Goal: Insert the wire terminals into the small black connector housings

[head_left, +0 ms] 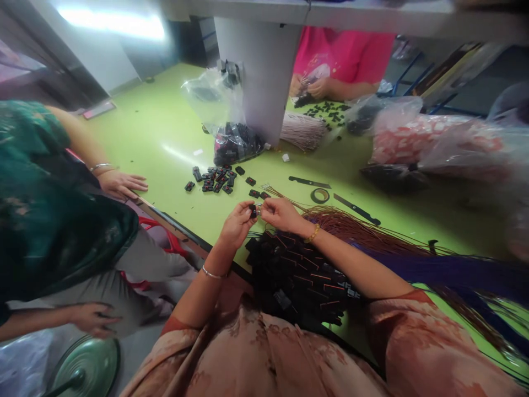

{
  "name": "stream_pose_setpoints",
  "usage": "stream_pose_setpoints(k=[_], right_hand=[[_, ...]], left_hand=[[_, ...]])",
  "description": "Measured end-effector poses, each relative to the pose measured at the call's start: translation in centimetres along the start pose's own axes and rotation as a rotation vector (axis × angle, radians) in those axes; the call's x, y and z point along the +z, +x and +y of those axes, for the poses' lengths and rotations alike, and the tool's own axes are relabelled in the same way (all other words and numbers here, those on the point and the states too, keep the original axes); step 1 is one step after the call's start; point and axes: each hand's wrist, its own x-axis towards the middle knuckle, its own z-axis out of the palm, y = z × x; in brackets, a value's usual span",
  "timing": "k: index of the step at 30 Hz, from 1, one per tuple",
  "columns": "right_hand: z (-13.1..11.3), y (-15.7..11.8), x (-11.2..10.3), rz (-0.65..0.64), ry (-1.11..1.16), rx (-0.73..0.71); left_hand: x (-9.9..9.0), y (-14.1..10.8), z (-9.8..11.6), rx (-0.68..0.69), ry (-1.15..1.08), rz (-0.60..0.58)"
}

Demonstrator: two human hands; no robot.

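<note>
My left hand pinches a small black plastic connector housing above the front edge of the green table. Close beside it, the fingers of my right hand are closed around the end of a wire, with a silvery metal terminal showing at the housing. Whether the terminal sits inside the housing I cannot tell. Brown wires run off to the right behind my right wrist. Below my hands lies a heap of black connectors with wires. More loose black housings lie beyond my left hand.
Past my hands are a roll of dark tape and two dark blades. A plastic bag of black parts leans by a white post. Co-workers stand at left and sit opposite. Bagged parts lie right.
</note>
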Motion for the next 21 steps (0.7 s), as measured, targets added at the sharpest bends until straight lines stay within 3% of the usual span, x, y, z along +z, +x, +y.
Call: stream_pose_setpoints(k=[5,11,16,21], right_hand=[[0.16,0.09,0.04,-0.007,0.021,0.036],[0.47,0.19,0.47,-0.043,0.071,0.055],[0.32,0.11,0.39,-0.05,-0.134,-0.093],[0.49,0.17,0.38,-0.052,-0.125,-0.085]], left_hand=[[0.1,0.0,-0.15,0.029,0.029,-0.004],[0.61,-0.22,-0.81,0.157,0.207,0.081],[0.65,-0.09,-0.84,0.064,0.172,0.117],[0.71,0.21,-0.57,0.058,0.113,0.156]])
